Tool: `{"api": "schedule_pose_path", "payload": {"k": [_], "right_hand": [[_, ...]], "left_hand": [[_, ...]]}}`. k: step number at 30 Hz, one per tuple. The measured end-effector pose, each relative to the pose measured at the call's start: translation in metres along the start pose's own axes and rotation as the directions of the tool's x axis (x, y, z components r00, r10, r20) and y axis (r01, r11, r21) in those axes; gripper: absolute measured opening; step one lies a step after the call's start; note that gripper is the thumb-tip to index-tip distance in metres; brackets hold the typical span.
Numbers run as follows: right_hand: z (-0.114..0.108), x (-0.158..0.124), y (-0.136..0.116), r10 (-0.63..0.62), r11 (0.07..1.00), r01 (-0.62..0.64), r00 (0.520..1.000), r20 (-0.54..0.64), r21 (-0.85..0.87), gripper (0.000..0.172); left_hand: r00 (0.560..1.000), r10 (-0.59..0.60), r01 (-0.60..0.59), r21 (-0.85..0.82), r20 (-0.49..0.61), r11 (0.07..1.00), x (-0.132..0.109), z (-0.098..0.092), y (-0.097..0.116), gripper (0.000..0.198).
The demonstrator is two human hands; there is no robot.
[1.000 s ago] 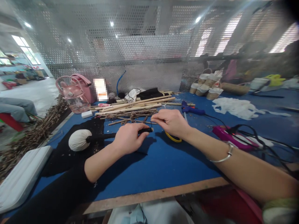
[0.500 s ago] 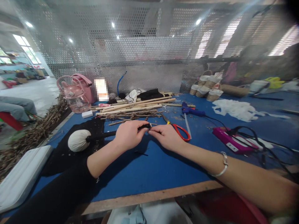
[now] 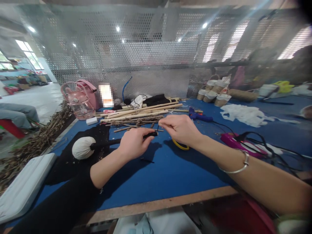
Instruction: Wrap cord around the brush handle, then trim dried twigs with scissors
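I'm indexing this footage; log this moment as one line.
left hand: gripping black stick | right hand: pinching dark strand at stick's tip | white ball: at stick's other end | glue gun: beyond right hand

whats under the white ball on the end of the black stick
Black cloth spreads beneath the white ball, on the blue table. The ball covers the patch directly below, so whether they touch can't be told.
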State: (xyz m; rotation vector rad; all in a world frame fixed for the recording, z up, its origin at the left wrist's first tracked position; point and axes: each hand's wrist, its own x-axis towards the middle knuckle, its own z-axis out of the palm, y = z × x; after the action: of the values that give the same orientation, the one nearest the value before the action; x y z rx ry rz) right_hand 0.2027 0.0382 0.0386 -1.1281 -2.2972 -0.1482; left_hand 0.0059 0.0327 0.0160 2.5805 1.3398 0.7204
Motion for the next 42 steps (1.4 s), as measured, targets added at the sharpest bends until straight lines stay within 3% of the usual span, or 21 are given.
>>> {"api": "schedule_pose_path", "payload": {"k": [4, 6, 13, 15, 18, 21, 24, 28, 32, 35, 38, 42], "right_hand": [[0.011, 0.004, 0.01, 0.121, 0.969, -0.123, 0.992, 0.022, 0.216, 0.024], [0.019, 0.005, 0.013, 0.198, 0.922, -0.217, 0.976, 0.092, 0.321, 0.024], [0.047, -0.004, 0.014, 0.335, 0.623, -0.545, 0.834, 0.439, 0.561, 0.031], [0.051, -0.01, 0.008, 0.328, 0.611, -0.567, 0.817, 0.475, 0.552, 0.03], [0.048, -0.021, -0.005, 0.275, 0.812, -0.412, 0.895, 0.351, 0.413, 0.029], [0.036, -0.028, -0.022, 0.144, 0.985, -0.159, 0.968, 0.204, 0.062, 0.026], [0.02, -0.027, -0.033, 0.003, 0.974, 0.047, 0.975, 0.222, -0.221, 0.019], [0.003, -0.016, -0.034, -0.086, 0.942, 0.147, 0.975, 0.204, -0.303, 0.021], [-0.005, -0.003, -0.021, -0.103, 0.975, 0.127, 0.985, 0.136, -0.182, 0.024], [-0.004, 0.007, -0.008, -0.021, 1.0, 0.017, 0.992, 0.127, 0.026, 0.02], [0.001, 0.014, 0.005, 0.105, 0.951, -0.173, 0.961, 0.257, 0.258, 0.019], [0.013, 0.018, 0.017, 0.139, 0.767, -0.416, 0.851, 0.506, 0.489, 0.019]], "left_hand": [[1.0, 0.02, -0.02, -0.006, -0.009, 1.0, -0.001, -0.001, 0.001, 0.031], [1.0, 0.02, -0.02, -0.003, -0.005, 1.0, -0.002, -0.001, 0.001, 0.031], [1.0, 0.004, -0.004, -0.001, -0.025, 1.0, -0.001, -0.002, -0.001, 0.029], [0.999, -0.019, 0.019, 0.007, -0.034, 1.0, 0.0, -0.001, -0.001, 0.03], [0.998, -0.049, 0.05, 0.028, -0.031, 0.998, 0.002, 0.0, -0.001, 0.031], [0.998, -0.059, 0.06, 0.042, -0.018, 0.997, 0.004, 0.002, -0.001, 0.031], [0.999, -0.044, 0.044, 0.045, 0.005, 0.998, 0.003, 0.004, -0.001, 0.031], [0.999, -0.025, 0.023, 0.045, 0.04, 0.999, -0.001, 0.004, 0.0, 0.03], [0.999, -0.011, 0.01, 0.03, 0.049, 0.999, -0.003, 0.004, 0.0, 0.03], [1.0, 0.019, -0.019, 0.002, 0.016, 1.0, -0.004, 0.002, -0.001, 0.031], [0.999, 0.045, -0.045, -0.008, -0.011, 0.999, -0.004, 0.0, -0.003, 0.03], [0.996, 0.081, -0.08, 0.004, -0.028, 0.997, -0.006, 0.001, -0.005, 0.029]]}}
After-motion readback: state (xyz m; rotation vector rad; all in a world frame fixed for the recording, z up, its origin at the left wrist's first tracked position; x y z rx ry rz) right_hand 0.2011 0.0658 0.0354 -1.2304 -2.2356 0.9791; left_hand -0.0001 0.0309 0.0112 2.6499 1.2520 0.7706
